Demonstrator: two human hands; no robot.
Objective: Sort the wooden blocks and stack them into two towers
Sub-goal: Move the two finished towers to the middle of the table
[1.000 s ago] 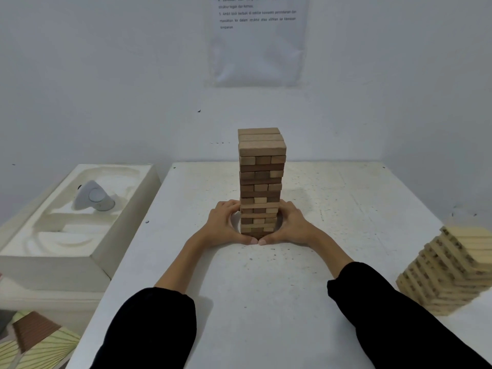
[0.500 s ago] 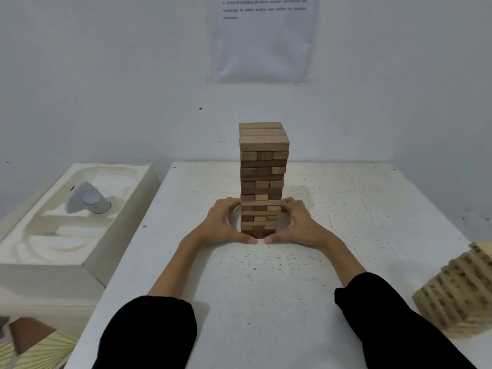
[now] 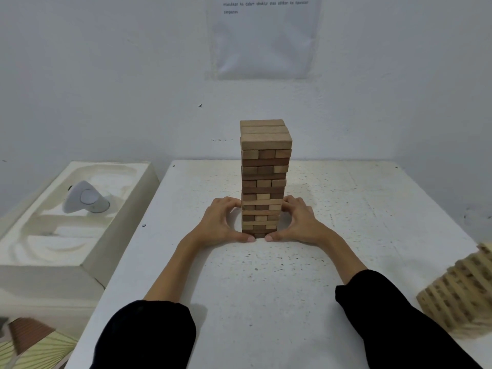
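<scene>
A tall tower of brown wooden blocks point(image 3: 264, 166) stands upright in the middle of the white table point(image 3: 372, 209). My left hand point(image 3: 221, 222) cups the tower's base from the left and my right hand point(image 3: 298, 222) cups it from the right. Fingers press its sides and both thumb tips lie on the table in front of it. A second tower of pale wooden blocks point(image 3: 463, 291) stands at the table's right edge, partly cut off by the frame and apart from both hands.
A cream moulded tray point(image 3: 42, 243) holding a white rounded device point(image 3: 85, 198) sits left of the table. A printed sheet point(image 3: 266, 35) hangs on the white wall behind. The wall corner runs close along the table's right side.
Both hands stay around the brown tower's base. The view has shifted left, so the pale tower has slid further towards the right edge of the frame.
</scene>
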